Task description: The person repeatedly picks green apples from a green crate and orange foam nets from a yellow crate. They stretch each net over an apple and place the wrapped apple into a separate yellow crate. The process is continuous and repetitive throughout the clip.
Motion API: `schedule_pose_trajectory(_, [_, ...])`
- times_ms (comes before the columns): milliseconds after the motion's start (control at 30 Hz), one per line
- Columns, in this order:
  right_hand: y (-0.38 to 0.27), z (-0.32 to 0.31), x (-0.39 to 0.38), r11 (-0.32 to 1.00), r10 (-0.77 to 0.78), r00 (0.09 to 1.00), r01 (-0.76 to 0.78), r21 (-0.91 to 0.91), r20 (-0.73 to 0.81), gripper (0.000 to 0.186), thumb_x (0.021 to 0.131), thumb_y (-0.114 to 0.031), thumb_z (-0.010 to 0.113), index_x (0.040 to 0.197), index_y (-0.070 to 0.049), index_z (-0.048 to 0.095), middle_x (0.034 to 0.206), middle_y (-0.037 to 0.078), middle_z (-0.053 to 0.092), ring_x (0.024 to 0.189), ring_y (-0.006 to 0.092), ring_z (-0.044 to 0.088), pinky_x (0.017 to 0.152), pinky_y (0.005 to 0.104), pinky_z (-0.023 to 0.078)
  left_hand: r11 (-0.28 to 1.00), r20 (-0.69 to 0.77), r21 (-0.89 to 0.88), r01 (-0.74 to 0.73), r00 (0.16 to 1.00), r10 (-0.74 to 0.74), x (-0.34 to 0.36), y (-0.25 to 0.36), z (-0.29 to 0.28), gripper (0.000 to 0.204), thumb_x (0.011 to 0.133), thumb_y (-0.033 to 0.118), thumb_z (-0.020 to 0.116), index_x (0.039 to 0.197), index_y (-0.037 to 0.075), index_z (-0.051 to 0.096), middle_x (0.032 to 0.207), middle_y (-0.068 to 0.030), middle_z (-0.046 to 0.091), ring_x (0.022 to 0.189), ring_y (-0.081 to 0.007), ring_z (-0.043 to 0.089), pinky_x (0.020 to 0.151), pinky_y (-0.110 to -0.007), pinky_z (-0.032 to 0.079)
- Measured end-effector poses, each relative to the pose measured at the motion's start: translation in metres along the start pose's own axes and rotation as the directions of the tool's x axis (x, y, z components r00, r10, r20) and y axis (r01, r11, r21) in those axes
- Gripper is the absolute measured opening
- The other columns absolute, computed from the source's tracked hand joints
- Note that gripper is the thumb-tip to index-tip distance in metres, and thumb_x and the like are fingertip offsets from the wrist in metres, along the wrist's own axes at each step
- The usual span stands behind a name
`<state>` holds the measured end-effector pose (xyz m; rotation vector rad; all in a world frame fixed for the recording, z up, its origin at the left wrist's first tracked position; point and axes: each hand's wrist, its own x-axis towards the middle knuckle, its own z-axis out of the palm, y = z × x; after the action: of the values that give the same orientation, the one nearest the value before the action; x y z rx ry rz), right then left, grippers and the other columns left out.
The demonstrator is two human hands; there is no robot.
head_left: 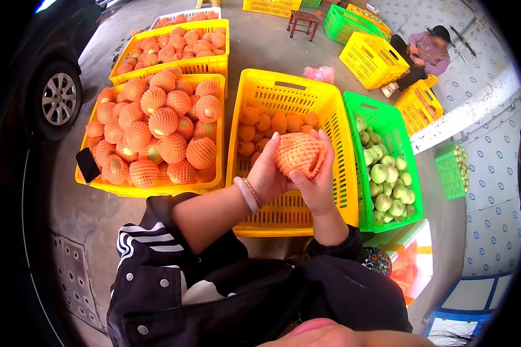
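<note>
Both my hands are wrapped round a foam-netted fruit (298, 153), a round bundle in an orange mesh sleeve. My left hand (266, 178) grips its left side, and my right hand (320, 182) curls round the right side with the thumb in front. The net covers what is inside. Beneath my hands stands a yellow crate (344, 168), with more orange-netted fruits (278, 122) at its far end. To the right, a green crate (412, 139) holds round green fruits (391, 173) without nets.
At left, a yellow crate (150, 191) is heaped with netted fruits; a phone (87, 165) rests at its corner. Another full yellow crate (227, 34) stands behind it. A person (431, 52) sits by yellow crates at far right. A car (58, 98) stands at left, a stool (304, 23) beyond.
</note>
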<state>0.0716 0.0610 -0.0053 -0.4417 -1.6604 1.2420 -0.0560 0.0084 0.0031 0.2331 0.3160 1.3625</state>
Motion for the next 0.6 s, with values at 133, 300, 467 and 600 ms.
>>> schedule_pose_trajectory(133, [-0.015,-0.006,0.001,0.959,-0.11,0.992,0.123,-0.254,0.065,0.087,0.07,-0.035,0.083,0.136,0.001,0.037,0.139,0.018,0.04,0.132,0.0341,0.036,0.111,0.0449,0.028,0.999,-0.072,0.025,-0.029,0.997,0.031,-0.005,-0.014,0.006,0.063,0.099,0.056,0.023,0.139,0.011,0.041,0.136,-0.0079,0.051,0.121,-0.0228,0.053,0.099,-0.039,0.045])
schedule_pose_trajectory(300, [-0.025,-0.019,0.004,0.834,-0.198,0.973,0.232,-0.5,0.123,0.045,0.083,-0.016,0.066,0.119,0.0,0.045,0.131,0.018,0.051,0.131,0.0352,0.038,0.111,0.047,0.027,0.929,-0.077,0.368,0.034,0.997,-0.006,0.0,-0.025,-0.012,0.06,0.099,0.055,0.024,0.138,0.013,0.041,0.132,-0.0054,0.053,0.117,-0.0191,0.055,0.092,-0.037,0.048])
schedule_pose_trajectory(467, [-0.018,-0.015,-0.004,0.968,-0.142,0.986,0.121,-0.221,-0.084,0.012,0.095,-0.004,0.04,0.105,0.0,0.046,0.125,0.022,0.057,0.132,0.0346,0.04,0.11,0.0458,0.029,0.959,-0.008,0.247,0.14,0.99,-0.143,0.001,-0.02,-0.005,0.058,0.098,0.056,0.03,0.136,0.014,0.043,0.124,-0.0034,0.058,0.107,-0.0167,0.059,0.079,-0.034,0.053])
schedule_pose_trajectory(600, [-0.028,-0.015,-0.007,0.968,-0.068,0.976,0.116,0.222,-0.209,0.013,0.094,-0.001,0.039,0.106,-0.002,0.042,0.104,0.022,0.064,0.115,0.0312,0.054,0.101,0.044,0.039,0.907,-0.067,0.401,0.126,0.992,-0.108,0.007,-0.026,-0.004,0.052,0.097,0.053,0.038,0.131,0.015,0.047,0.116,-0.0026,0.062,0.098,-0.0165,0.062,0.068,-0.031,0.054])
